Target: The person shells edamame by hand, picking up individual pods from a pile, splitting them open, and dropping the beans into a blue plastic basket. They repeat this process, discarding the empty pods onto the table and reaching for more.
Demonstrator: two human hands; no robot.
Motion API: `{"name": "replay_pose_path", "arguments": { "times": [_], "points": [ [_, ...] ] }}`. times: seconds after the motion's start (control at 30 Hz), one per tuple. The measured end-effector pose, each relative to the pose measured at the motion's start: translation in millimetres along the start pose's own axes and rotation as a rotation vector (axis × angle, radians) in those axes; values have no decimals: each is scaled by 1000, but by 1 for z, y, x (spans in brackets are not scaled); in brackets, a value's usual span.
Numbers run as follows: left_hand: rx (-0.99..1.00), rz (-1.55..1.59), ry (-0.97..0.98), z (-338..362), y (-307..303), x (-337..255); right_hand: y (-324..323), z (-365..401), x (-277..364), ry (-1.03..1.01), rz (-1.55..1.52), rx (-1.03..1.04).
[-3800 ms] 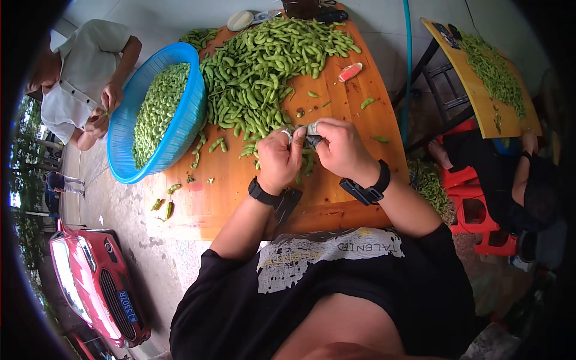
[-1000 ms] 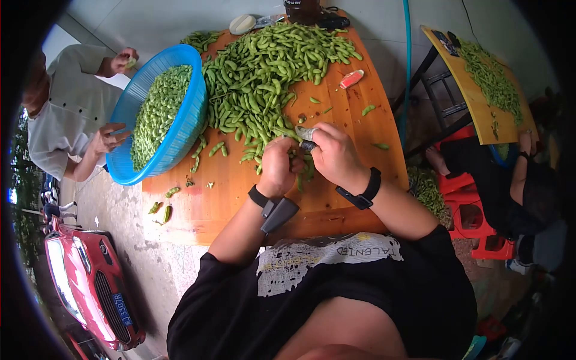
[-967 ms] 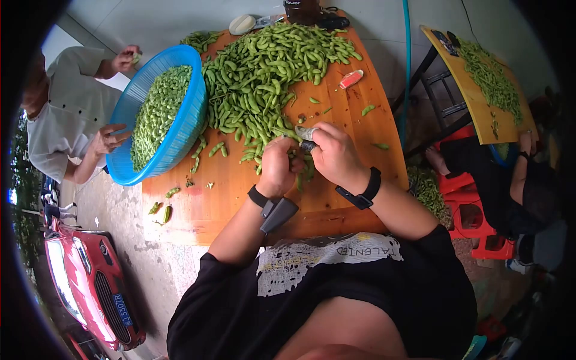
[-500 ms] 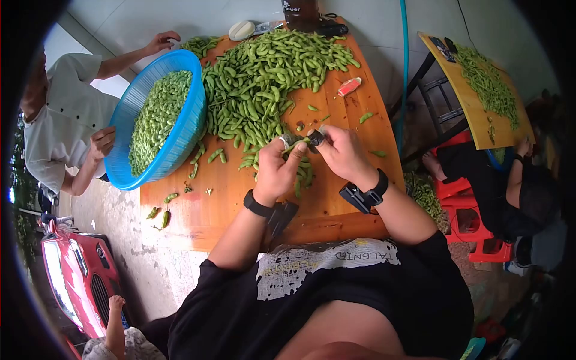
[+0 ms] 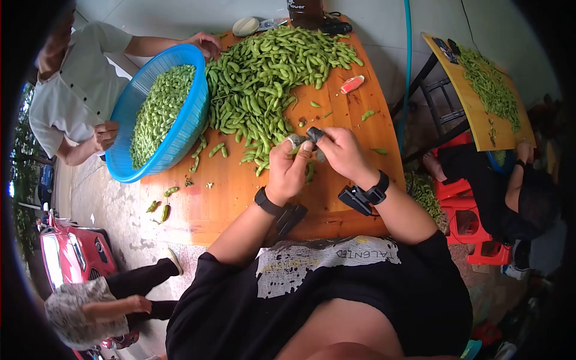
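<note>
Above the near part of the wooden table (image 5: 336,198), my left hand (image 5: 290,168) and my right hand (image 5: 342,153) meet fingertip to fingertip. Both are closed, with dark coverings on some fingertips. A green pod, mostly hidden, is pinched between the fingers of my left hand; what my right fingers hold cannot be made out. Just beyond them spreads a large pile of green pods (image 5: 258,84). To the left, a blue basket (image 5: 201,120) full of shelled green beans (image 5: 162,114) is tilted at the table's edge.
A co-worker in white (image 5: 78,78) holds the basket at left. A red and white packet (image 5: 352,84) and a dark container (image 5: 305,13) sit on the table. Right, a person sits beside a second table (image 5: 480,129) and red stools (image 5: 474,231). A passer-by (image 5: 90,312) is lower left.
The co-worker's far hand has moved right to the pod pile, and the basket has shifted slightly. The passer-by at lower left has come further into view. My hands remain together.
</note>
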State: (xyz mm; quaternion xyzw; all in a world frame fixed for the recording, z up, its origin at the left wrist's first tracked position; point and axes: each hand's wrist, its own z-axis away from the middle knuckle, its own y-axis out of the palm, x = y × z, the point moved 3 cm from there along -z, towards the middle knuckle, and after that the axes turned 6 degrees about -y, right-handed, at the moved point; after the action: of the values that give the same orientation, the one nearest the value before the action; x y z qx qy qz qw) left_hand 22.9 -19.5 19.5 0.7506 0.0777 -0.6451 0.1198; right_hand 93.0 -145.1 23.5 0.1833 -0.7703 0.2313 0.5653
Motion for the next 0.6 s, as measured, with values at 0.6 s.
{"name": "replay_pose_path", "arguments": {
  "times": [0.6],
  "points": [
    [238, 577, -595, -6, -3, 8, -11, -7, 16, -221, 219, 39]
  ]
}}
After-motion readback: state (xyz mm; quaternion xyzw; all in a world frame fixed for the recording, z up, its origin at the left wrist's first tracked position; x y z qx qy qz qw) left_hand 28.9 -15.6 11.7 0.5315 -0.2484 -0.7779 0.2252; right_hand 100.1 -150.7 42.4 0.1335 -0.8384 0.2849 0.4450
